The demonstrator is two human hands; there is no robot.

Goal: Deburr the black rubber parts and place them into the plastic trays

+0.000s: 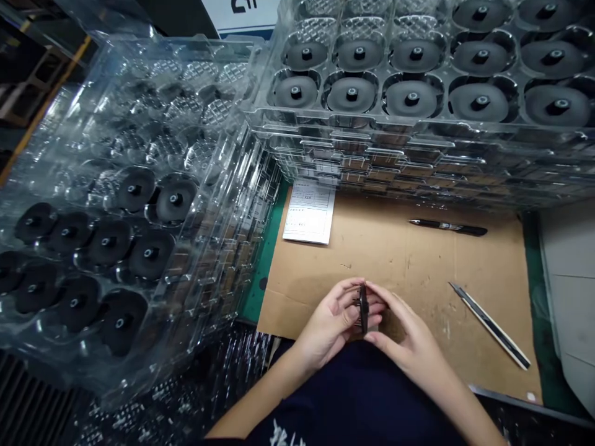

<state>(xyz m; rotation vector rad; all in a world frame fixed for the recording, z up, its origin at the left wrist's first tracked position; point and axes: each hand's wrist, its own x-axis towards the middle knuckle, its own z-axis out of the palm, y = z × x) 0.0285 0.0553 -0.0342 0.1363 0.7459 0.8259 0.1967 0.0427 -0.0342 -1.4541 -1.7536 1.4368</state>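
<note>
Both hands' grip, left hand [332, 322] and right hand [402, 331], grasping black disc [363, 308] edge-on; utility knife [490, 325], pen [449, 227] nearby.

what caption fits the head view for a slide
A black disc held edge-on between left hand and right hand over cardboard, beside clear trays

- On the left we see a stack of clear trays [227, 241], black discs [151, 254] in its top one.
- A second tray stack [418, 158] stands far right.
- On the cardboard sheet [409, 266] lie a paper form [310, 212], a pen [449, 227] and a utility knife [490, 325].
</note>
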